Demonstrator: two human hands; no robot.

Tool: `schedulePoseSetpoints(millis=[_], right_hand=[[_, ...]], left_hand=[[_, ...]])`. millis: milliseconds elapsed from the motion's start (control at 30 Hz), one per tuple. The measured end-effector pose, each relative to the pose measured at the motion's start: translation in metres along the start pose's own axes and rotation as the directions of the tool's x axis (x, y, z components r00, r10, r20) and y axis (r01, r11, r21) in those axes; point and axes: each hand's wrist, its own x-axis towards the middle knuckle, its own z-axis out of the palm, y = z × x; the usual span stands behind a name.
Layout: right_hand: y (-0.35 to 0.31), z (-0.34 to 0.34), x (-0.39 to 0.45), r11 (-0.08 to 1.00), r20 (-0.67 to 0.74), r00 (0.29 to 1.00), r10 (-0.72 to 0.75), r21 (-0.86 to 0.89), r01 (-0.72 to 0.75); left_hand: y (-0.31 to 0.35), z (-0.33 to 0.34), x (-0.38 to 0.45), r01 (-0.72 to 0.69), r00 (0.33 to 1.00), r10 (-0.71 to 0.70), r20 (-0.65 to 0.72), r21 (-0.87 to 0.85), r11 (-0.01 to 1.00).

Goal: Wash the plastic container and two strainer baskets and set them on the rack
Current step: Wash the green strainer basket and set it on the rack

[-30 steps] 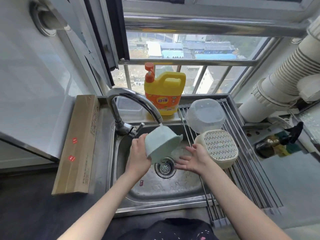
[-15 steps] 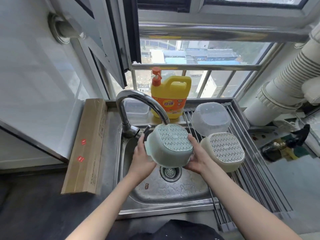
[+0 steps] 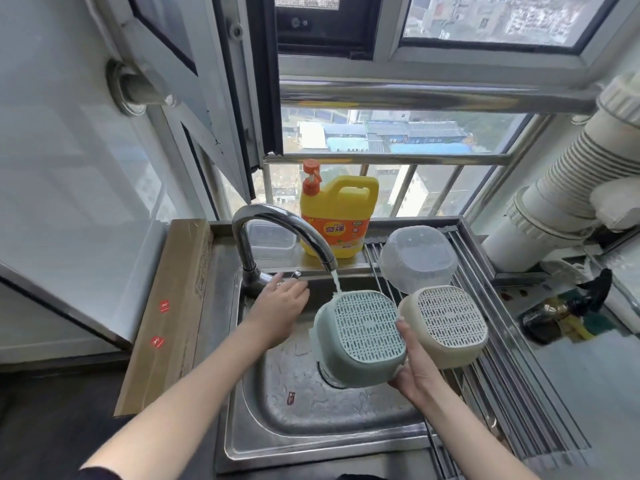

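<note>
My right hand point(image 3: 417, 370) grips the pale green strainer basket point(image 3: 360, 336) bottom-up over the sink point(image 3: 311, 417), its right side close to the rack. Water from the faucet point(image 3: 277, 233) runs onto the basket's left edge. My left hand point(image 3: 282, 306) has reached back to the faucet lever point(image 3: 294, 274), fingers near or on it. A cream strainer basket point(image 3: 446, 323) lies upside down on the roll-up drying rack point(image 3: 512, 403). Behind it the clear plastic container point(image 3: 417, 259) also rests upside down on the rack.
A yellow detergent jug point(image 3: 337, 220) with an orange pump stands on the sill behind the faucet, beside a small clear box point(image 3: 272, 235). A long cardboard box point(image 3: 173, 306) lies left of the sink. Bottles point(image 3: 568, 313) and a white duct point(image 3: 561, 188) crowd the right counter.
My left hand let go of the green basket and moved up to the faucet lever. My right hand alone holds the basket, now shifted right toward the rack.
</note>
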Motion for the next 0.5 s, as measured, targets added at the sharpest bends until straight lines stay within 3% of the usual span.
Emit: schedulePoseSetpoints(millis=[67, 167, 367, 500], right_hand=[[0.001, 0.000, -0.003, 0.998, 0.011, 1.000, 0.025, 0.051, -0.025], [0.005, -0.001, -0.004, 0.998, 0.015, 0.999, 0.049, 0.038, -0.050], [0.013, -0.008, 0.000, 0.987, -0.017, 0.995, 0.102, 0.128, -0.099], [0.014, -0.013, 0.000, 0.989, 0.038, 0.996, 0.085, 0.116, -0.089]], left_hand=[[-0.005, -0.008, 0.020, -0.185, 0.982, 0.169, 0.080, 0.306, 0.934], [-0.012, -0.020, 0.043, -0.189, 0.977, 0.106, 0.185, 0.514, 0.837], [-0.023, -0.022, 0.041, -0.033, 0.995, -0.009, 0.101, 0.406, 0.913], [-0.033, -0.014, 0.035, -0.022, 1.000, 0.029, -0.012, 0.349, 0.937]])
